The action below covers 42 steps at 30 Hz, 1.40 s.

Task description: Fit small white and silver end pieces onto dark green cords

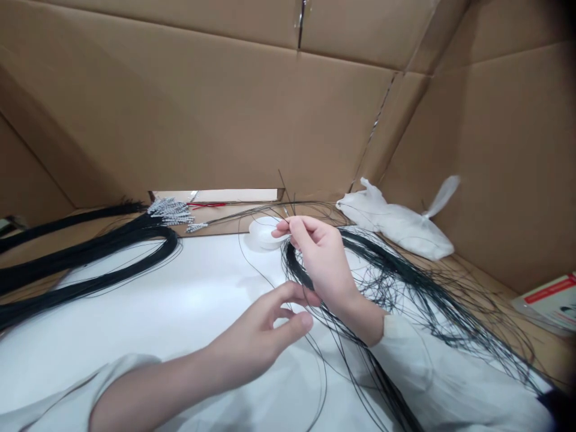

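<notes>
My right hand [315, 246] is closed in a pinch around a thin black cord [283, 183], whose end sticks up above the fingertips. Below it, my left hand [276, 321] is open, thumb and forefinger apart, with the forefinger close to the strands under my right hand. A looped bundle of black cords [294, 264] bends behind my right wrist, and loose strands run down toward me. Just behind my right fingertips stands a small white dish [261, 234], partly covered by them; its contents cannot be made out.
Further black bundles [135, 273] lie at the left, near a cluster of grey-white tips [170, 210]. Tied white plastic bags [405, 231] rest at the back right. Cardboard walls [216, 108] enclose the white work surface [193, 294]. A red-and-white packet [551, 300] lies far right.
</notes>
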{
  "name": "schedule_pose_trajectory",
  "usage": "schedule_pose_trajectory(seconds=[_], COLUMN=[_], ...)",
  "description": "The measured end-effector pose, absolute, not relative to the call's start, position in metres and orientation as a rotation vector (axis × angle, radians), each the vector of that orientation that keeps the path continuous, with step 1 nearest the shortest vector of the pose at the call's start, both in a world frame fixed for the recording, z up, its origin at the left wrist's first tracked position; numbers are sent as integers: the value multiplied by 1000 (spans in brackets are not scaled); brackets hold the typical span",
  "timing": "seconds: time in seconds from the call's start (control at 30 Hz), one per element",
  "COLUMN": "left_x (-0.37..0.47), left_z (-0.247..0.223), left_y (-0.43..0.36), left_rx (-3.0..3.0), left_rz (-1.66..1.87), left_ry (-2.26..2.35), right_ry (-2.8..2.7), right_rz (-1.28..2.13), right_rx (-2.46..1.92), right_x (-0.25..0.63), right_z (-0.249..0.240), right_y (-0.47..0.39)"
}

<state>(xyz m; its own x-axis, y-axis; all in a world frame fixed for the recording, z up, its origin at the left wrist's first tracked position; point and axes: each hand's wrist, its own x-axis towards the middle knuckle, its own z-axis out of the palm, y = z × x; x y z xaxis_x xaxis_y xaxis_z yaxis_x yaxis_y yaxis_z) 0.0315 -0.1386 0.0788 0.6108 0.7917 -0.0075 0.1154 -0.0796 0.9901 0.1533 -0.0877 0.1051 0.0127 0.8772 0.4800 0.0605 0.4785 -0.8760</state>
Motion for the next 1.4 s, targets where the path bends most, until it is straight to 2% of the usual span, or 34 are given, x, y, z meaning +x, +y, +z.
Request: schedule_pose_trajectory(seconds=[0.13,0.3,0.5,0.63,0.73,0.8,1.03,1.4], left_x=[28,-2,-32,-38,-38,-37,-36,-37], left_z=[82,82,77,73,69,69,72,73], left_y=[-130,-127,-126,-124,-123,-124,-124,-125], left_rx=[1434,1344,1605,1901,1964,1983,1853,1638], left_rz=[736,689,819,813,720,710,926,1084], left_ry=[761,947,1285,1492,1480,1464,1430,1403], right_ry=[-1423,-1362,-1575,-1730,-1705,-1761,-1904,-2057], right_rz=[758,590,415,89,-123,-40,842,671], right_rx=[-878,-887,-1081,-1250,-1189,-1139,-1051,-1095], right_x=[155,167,181,190,184,171,128,127], right_z=[103,104,104,109,112,108,73,65], right_y=[-84,-68,-51,-49,-59,-70,-97,-100])
